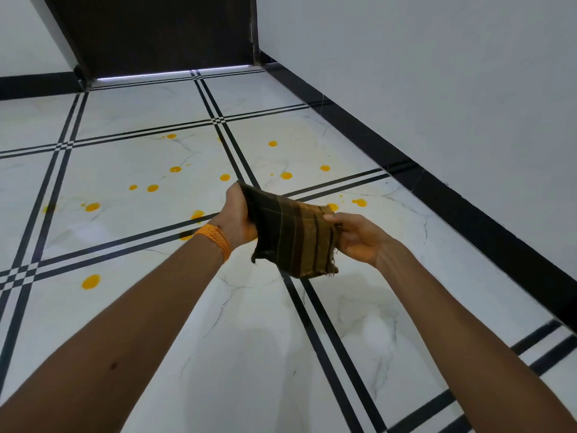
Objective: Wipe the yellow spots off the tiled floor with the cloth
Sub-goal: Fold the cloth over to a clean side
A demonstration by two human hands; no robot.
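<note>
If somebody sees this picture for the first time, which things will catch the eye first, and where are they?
First, the dark striped cloth at the centre, held in the air between the left hand and the right hand. Next, the yellow spots scattered over the white tiled floor, mostly beyond and left of the hands. The orange band on the left wrist also stands out.

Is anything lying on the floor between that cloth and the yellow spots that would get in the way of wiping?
Nothing visible does. The left hand and right hand hold the brown striped cloth up above the white tiled floor, and the round yellow spots lie on bare tile beyond and beside it.
</note>
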